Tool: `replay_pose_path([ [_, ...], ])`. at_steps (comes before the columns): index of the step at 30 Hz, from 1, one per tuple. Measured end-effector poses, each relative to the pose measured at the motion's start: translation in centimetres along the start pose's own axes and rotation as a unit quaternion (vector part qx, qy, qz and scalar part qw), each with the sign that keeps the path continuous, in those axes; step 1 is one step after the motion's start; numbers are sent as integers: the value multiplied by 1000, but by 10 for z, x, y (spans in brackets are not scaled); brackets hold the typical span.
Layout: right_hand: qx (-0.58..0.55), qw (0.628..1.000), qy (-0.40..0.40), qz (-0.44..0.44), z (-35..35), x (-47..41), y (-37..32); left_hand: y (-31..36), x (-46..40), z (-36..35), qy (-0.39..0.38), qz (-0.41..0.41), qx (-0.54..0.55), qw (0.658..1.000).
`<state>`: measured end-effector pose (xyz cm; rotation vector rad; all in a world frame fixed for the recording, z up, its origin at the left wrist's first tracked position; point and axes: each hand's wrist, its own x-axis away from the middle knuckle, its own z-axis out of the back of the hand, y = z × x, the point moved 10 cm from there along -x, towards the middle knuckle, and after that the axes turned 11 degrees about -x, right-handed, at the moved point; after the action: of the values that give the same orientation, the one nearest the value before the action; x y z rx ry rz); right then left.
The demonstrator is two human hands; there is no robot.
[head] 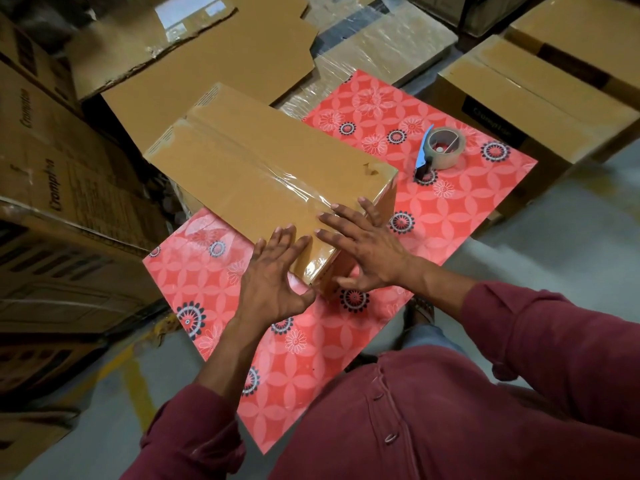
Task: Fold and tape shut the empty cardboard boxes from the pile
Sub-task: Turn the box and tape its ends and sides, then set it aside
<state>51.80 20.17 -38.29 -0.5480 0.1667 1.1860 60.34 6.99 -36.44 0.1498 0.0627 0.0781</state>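
Note:
A closed brown cardboard box (pixel 263 168) lies on a red flowered table (pixel 467 202), with clear tape running along its top seam down over the near end. My left hand (pixel 277 282) presses on the box's near corner with spread fingers, thumb at the corner's lower edge. My right hand (pixel 363 251) lies flat with straight fingers across the taped near end, thumb against the box's side face. A tape dispenser (pixel 440 148) with a blue handle and a roll of clear tape stands on the table to the right, apart from both hands.
Flat cardboard sheets (pixel 194 60) lie behind the box. Printed cartons (pixel 59 188) are stacked on the left. A taped box (pixel 519 98) stands at the right, beside the table. Plastic-wrapped cardboard (pixel 381 46) lies at the back. Grey floor shows around the table.

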Motion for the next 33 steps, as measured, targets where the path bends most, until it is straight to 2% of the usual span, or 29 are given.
replay_pose_path([
  [11, -14, 1000, -4, -10, -1, 0, -2, 8, -9, 7, -59, 75, -1, 995],
  [18, -27, 1000, 6, -12, 2, 0, -3, 8, -4, -1, -15, 133, 18, 991],
  [23, -36, 999, 18, -13, 1, 0, -3, 15, 3, 0, 61, 60, -76, 993],
  [33, -24, 998, 42, -30, 0, -2, -3, 2, 8, -5, 97, -95, -87, 987],
])
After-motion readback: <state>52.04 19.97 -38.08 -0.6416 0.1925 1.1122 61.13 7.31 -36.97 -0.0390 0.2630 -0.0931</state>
